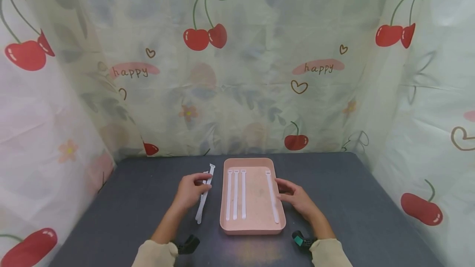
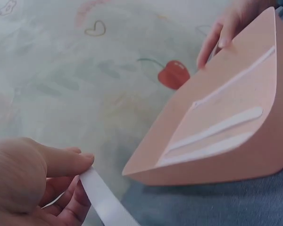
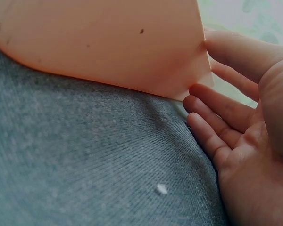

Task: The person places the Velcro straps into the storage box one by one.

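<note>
My left hand (image 1: 189,190) is left of the pink tray (image 1: 256,231). Its thumb and fingertips pinch a flat white strap (image 2: 104,200) with a small slotted head. In the head view, white straps (image 1: 202,205) lie close together beside that hand, partly covered by its fingers. The tray holds three white straps (image 1: 236,195) side by side on its left and another strap (image 1: 272,197) slightly slanted on its right. My right hand (image 1: 298,199) rests its fingertips against the tray's right wall, fingers loosely bent and gripping nothing.
The tray stands on a dark grey cloth-covered table (image 1: 341,201). A printed curtain (image 1: 245,94) with cherries hangs behind and on both sides. Each wrist wears a dark band, the left band (image 1: 188,244) and the right band (image 1: 301,240).
</note>
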{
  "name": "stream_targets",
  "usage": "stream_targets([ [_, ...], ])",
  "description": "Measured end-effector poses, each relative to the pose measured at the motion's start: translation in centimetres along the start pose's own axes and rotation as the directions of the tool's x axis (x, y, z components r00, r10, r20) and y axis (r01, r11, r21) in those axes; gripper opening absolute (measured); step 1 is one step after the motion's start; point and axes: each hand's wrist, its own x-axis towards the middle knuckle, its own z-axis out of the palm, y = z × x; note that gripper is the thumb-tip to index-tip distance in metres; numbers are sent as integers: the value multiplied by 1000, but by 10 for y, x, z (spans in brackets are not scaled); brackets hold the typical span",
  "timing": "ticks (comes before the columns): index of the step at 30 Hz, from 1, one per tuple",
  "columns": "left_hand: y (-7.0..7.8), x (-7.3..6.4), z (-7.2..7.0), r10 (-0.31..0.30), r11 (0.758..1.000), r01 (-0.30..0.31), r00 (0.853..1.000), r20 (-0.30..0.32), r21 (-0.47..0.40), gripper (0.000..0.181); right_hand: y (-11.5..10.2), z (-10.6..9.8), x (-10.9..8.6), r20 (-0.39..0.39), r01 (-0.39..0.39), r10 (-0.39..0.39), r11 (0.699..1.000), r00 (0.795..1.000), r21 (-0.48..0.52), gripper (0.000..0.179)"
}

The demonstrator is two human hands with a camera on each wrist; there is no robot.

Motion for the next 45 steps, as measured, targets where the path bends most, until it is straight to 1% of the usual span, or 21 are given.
stream_targets([
  [5,8,-1,10,25,1000,-25,999,35,-16,31,2,0,0,-1,-3,3,1000,1000,8,59],
  [8,13,-1,15,31,999,-29,998,57,-24,32,3,0,0,-4,-7,7,1000,1000,7,59],
  [14,22,4,25,27,997,-21,995,99,-69,32,2,0,0,-9,-7,7,1000,1000,15,57],
  [19,29,8,36,33,992,-13,987,155,-129,33,1,0,0,-5,-7,7,1000,1000,2,57],
  [21,31,9,39,46,989,-20,983,176,-150,34,0,0,-1,-1,-6,6,1000,1000,1,57],
  [26,40,11,45,79,983,-43,977,197,-178,34,0,-1,-1,14,4,-4,1000,1000,-1,56],
  [29,45,11,48,71,980,-29,976,206,-199,34,0,-1,-1,19,12,-11,1000,1000,-5,55],
  [31,47,12,51,79,975,-32,974,212,-220,34,-1,-1,-2,19,9,-8,1000,1000,-10,55],
  [36,50,13,61,110,946,-29,965,237,-323,35,-2,-1,-1,11,-2,2,1000,1000,-16,55],
  [39,50,13,69,95,925,12,960,262,-379,36,-2,0,0,10,2,-2,1000,1000,-16,54],
  [41,50,14,76,81,921,34,958,277,-387,36,-1,0,1,12,4,-4,1000,1000,-20,53],
  [45,50,16,89,61,926,56,953,297,-373,31,0,0,1,5,-12,13,1000,1000,-19,54],
])
